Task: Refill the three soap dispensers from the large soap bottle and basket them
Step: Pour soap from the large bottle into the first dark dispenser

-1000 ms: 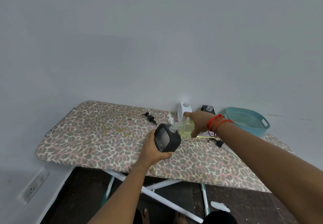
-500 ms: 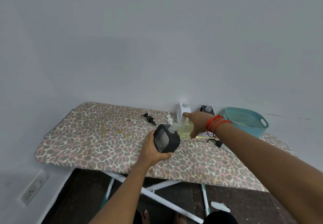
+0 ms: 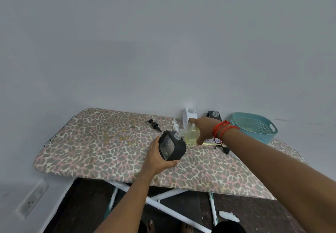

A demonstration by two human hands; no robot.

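1. Our left hand (image 3: 156, 158): fingers curled round the black dispenser (image 3: 171, 148), held tilted over the ironing board (image 3: 100, 141).
2. Our right hand (image 3: 201, 129): grips the large soap bottle (image 3: 190, 135), tipped sideways, neck at that dispenser's mouth.
3. White dispenser (image 3: 189, 117) and second black dispenser (image 3: 214, 115): uncapped, by the wall.
4. Teal basket (image 3: 261, 137): right end of the board.

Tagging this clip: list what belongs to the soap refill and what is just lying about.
Job: large soap bottle, black dispenser, white dispenser, second black dispenser, loose pumps, teal basket.
Lying about: wall socket, white object on floor.
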